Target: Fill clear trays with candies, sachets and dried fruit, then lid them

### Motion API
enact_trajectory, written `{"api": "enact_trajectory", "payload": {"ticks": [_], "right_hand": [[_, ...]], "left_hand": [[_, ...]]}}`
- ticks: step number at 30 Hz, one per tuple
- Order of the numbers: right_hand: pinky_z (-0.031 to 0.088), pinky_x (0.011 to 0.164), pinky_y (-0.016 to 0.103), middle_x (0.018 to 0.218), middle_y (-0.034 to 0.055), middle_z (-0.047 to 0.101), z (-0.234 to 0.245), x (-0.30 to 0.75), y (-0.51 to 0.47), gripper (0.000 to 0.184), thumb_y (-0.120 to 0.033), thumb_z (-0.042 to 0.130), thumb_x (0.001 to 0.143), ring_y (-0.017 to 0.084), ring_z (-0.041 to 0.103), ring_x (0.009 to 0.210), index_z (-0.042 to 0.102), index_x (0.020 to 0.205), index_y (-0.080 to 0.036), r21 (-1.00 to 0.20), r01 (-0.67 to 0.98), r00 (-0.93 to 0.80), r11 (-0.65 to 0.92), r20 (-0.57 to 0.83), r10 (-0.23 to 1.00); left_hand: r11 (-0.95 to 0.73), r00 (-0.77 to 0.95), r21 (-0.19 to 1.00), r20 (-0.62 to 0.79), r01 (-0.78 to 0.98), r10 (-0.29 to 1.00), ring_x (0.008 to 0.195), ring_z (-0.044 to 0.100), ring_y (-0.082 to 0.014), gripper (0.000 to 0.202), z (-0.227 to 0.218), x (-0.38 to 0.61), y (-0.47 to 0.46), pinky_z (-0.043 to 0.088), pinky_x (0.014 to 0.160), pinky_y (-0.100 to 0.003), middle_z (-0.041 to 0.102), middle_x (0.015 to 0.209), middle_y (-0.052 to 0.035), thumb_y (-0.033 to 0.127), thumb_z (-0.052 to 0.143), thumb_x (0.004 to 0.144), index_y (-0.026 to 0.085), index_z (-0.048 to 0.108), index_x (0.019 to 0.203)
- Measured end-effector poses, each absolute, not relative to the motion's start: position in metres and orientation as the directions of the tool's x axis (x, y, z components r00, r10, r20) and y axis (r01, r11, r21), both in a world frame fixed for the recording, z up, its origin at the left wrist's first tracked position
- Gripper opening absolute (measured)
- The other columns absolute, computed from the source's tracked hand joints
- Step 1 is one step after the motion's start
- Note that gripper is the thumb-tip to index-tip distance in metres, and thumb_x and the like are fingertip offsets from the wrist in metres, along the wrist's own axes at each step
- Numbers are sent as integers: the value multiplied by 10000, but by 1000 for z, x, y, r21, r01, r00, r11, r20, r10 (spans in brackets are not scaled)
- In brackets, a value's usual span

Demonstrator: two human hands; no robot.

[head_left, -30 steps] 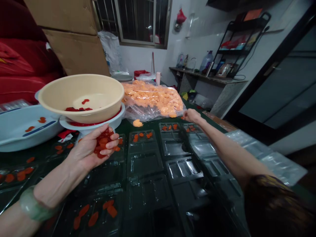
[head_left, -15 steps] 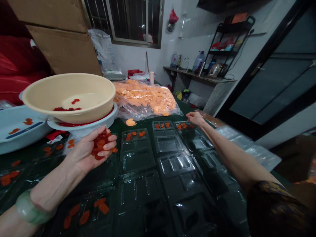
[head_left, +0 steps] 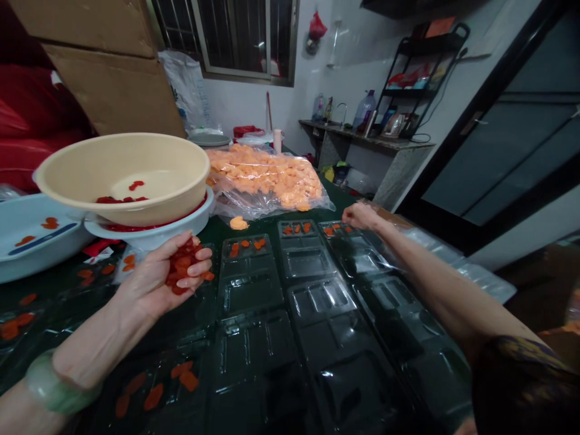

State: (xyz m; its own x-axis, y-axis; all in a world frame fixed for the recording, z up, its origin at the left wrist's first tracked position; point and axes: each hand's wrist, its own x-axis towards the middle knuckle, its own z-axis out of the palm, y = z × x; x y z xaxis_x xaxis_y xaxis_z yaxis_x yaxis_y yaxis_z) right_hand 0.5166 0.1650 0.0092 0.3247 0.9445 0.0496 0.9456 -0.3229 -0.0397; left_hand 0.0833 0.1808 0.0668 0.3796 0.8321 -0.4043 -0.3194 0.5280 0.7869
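Nearest us, below the cream bowl (head_left: pixel 122 175), a near tray (head_left: pixel 154 386) carries a few red slices; just in front of the bowl our left hand (head_left: pixel 156 281) lies palm up, half curled, cupping a heap of red pieces (head_left: pixel 183 266); right of the bowl, our right hand (head_left: pixel 360 215) rests at the far tray (head_left: pixel 338 231) on the table (head_left: pixel 215 225), fingers bent down, and we cannot tell whether it grips anything; behind, right of the bowl, lies a bag of orange pieces (head_left: pixel 267 178).
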Motion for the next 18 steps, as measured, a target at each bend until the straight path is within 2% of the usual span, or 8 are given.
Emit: {"api": "enact_trajectory", "payload": {"ticks": [5, 7, 9, 10, 11, 12, 14, 18], "right_hand": [[433, 803, 337, 867, 103, 669, 22, 504, 155, 163, -222, 548, 761, 245, 606, 910, 672, 848, -163, -265, 848, 493, -459, 76, 867], [462, 771, 326, 929, 116, 654, 27, 467, 150, 291, -318, 401, 875, 214, 613, 895, 612, 1003, -164, -393, 804, 513, -446, 81, 854], [491, 695, 283, 923, 90, 648, 35, 409, 142, 434, -399, 177, 943, 156, 628, 810, 530, 1095, -199, -621, 684, 495, -382, 10, 869], [499, 684, 295, 929, 95, 641, 41, 375, 136, 471, -470, 156, 936, 159, 628, 803, 505, 1104, -202, -895, 324, 451, -306, -138, 882], [505, 684, 322, 917, 83, 637, 47, 339, 130, 478, -551, 199, 909, 170, 628, 794, 490, 1093, -219, -964, -68, 344, -258, -266, 900], [507, 679, 340, 867, 58, 633, 54, 305, 125, 460, -589, 256, 885, 175, 624, 764, 493, 1057, -234, -895, -363, 227, -261, -356, 906], [495, 654, 342, 679, 4, 584, 66, 245, 116, 394, -565, 298, 886, 168, 592, 658, 515, 907, -237, -669, -677, 24, -307, -437, 899], [479, 678, 320, 502, -34, 491, 76, 184, 110, 273, -333, 362, 896, 170, 567, 642, 477, 672, -225, -360, -904, -71, -231, -407, 911]], "left_hand": [[583, 473, 734, -399, -348, 786, 401, 387, -63, 159, 66, 88, 175, 223, 290, -120, 446, 625, -3, 183, 420, 868, 158, 470, 719], [561, 472, 724, -361, -402, 804, 400, 389, -65, 179, 67, 95, 169, 212, 294, -122, 441, 609, 3, 209, 415, 876, 162, 474, 714], [483, 428, 744, -290, -462, 856, 411, 409, -69, 177, 70, 106, 161, 219, 307, -130, 464, 611, 1, 247, 455, 863, 163, 486, 711], [422, 399, 770, -238, -478, 885, 419, 421, -72, 171, 72, 113, 156, 224, 315, -134, 477, 613, 0, 268, 492, 846, 163, 495, 711], [343, 366, 805, -170, -484, 915, 427, 431, -73, 171, 73, 120, 151, 242, 328, -141, 488, 612, 2, 284, 534, 823, 163, 503, 705], [245, 324, 842, -89, -481, 942, 435, 439, -75, 178, 74, 126, 145, 273, 349, -150, 495, 606, 6, 293, 571, 799, 164, 509, 692], [1, 215, 903, 101, -430, 971, 452, 449, -76, 198, 76, 136, 132, 342, 415, -172, 496, 577, 18, 288, 611, 768, 165, 521, 642], [-360, 89, 916, 380, -177, 921, 550, 487, -90, 187, 78, 133, 107, 400, 557, -187, 539, 588, 10, 237, 614, 764, 166, 587, 593]]}}
